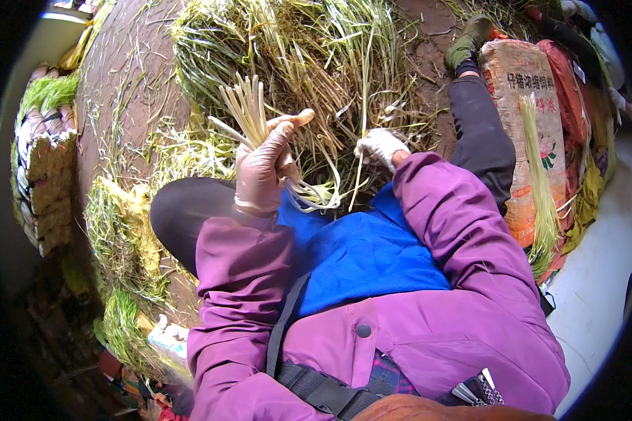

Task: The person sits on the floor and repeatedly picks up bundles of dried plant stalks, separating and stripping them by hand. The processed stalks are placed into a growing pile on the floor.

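My left hand (266, 166), in a thin pale glove, is closed around a bunch of pale stalks (247, 105), which look like blanched garlic chives. Their cut-looking ends fan upward, and the limp leaf ends (316, 197) hang below the fist. To the right, my gloved right hand (379, 149) pinches one long, thin stalk (366, 89) that runs above and below the fingers. Beyond both hands spreads a large heap of green and straw-coloured stalks (279, 58). A blue apron (368, 258) covers my lap.
At the right, a loose bundle of pale stalks (534, 173) lies on a printed woven sack (521, 68) bearing writing. Wrapped green bundles (50, 121) stand at the left. Leaf scraps (121, 237) litter the soil floor (121, 84). Part of another person (605, 47) shows at upper right.
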A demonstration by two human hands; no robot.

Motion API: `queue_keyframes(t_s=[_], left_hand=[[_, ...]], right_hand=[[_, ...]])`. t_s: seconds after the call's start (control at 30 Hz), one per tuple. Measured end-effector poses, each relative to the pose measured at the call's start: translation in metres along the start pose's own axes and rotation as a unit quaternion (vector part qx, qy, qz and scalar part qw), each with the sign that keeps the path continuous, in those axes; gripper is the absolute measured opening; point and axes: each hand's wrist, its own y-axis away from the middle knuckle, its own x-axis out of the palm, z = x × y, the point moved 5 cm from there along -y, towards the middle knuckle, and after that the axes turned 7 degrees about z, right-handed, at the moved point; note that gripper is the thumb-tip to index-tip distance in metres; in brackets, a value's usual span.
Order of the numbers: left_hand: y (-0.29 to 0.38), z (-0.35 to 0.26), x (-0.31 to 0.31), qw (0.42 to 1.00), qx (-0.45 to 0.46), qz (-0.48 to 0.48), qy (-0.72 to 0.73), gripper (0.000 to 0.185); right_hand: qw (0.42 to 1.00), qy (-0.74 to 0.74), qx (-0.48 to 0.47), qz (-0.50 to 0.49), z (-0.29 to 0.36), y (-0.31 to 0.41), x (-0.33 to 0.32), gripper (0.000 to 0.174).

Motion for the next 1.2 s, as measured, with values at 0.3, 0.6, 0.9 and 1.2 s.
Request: queue_keyframes(t_s=[0.3,0.6,0.9,1.2], left_hand=[[0.005,0.008,0.013,0.996,-0.010,-0.020,-0.091,0.027],[0.008,0.007,0.016,0.998,0.040,0.045,-0.036,0.031],[0.009,0.007,0.009,0.996,0.079,-0.029,0.013,0.024],[-0.003,0.003,-0.028,0.976,0.086,-0.072,0.185,0.034]], right_hand=[[0.954,-0.115,-0.229,0.153,0.108,0.130,0.014,0.022],[0.961,0.005,-0.175,0.213,0.113,0.167,0.073,0.019],[0.936,-0.166,-0.277,0.140,0.134,0.146,0.077,0.016],[0.884,-0.196,-0.403,0.136,0.133,0.182,0.031,0.019]])
